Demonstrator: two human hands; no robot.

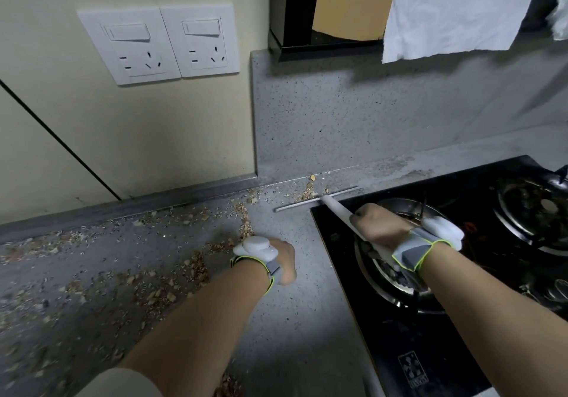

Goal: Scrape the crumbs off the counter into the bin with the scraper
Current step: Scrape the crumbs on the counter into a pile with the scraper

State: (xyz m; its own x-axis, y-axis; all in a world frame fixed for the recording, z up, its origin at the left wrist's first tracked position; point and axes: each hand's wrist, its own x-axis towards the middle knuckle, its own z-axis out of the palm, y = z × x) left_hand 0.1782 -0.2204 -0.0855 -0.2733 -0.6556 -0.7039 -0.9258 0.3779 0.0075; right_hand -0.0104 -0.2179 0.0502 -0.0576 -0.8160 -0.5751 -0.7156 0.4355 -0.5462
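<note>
Head view shows the scraper [319,201] at the back of the bench [301,289], just beside the far left corner of the black hob [399,350]. Its thin pale blade lies along the bench surface, and its white handle rises from the middle of the blade toward the right hand [379,227]. This hand grips the handle, its fingers curled around it from above. The tool looks light and stiff, made of smooth plastic, so I judge it may slip a little in a loose grip; the handle, where the hand already has it, is the good place to hold, because from there the edge can be pressed flat.

Just behind the blade lies a small heap of crumbs [309,189], and many more crumbs are spread over the left part of the bench. They look dry and light and should slide easily, though the finest ones may pass under the edge.

Left hand [281,258] rests on the bench near the middle, fingers curled under; whether it holds anything I cannot tell. Both wrists carry grey straps.

On the wall are two white sockets [159,43]. A white cloth [461,12] hangs at the top right. No bin is in sight.
</note>
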